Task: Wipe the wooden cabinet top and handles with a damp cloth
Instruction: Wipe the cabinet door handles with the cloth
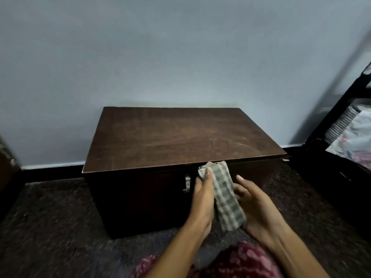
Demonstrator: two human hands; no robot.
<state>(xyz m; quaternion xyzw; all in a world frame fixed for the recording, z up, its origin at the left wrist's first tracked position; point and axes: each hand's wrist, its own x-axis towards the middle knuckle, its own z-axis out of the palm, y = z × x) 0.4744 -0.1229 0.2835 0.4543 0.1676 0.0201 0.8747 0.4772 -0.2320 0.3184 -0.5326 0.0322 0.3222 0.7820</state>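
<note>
Checked cloth (222,197) folded long, pinched between left hand (202,199) and right hand (259,209), in front of dark wooden cabinet (180,135). Left fingers closed along its left edge; right palm cupped under its lower end, fingers loosely spread. Upper tip just beside cabinet top's front edge, right of metal handle (187,184).

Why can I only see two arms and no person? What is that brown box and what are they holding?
The camera sits on the person's head, looking down, so you see only their own arms. The brown box is a dark wooden cabinet standing against a pale wall. Nothing lies on its top. The left hand and right hand hold a folded green-and-white checked cloth between them, in front of the cabinet. Beside the left hand is a small silver metal handle.
</note>
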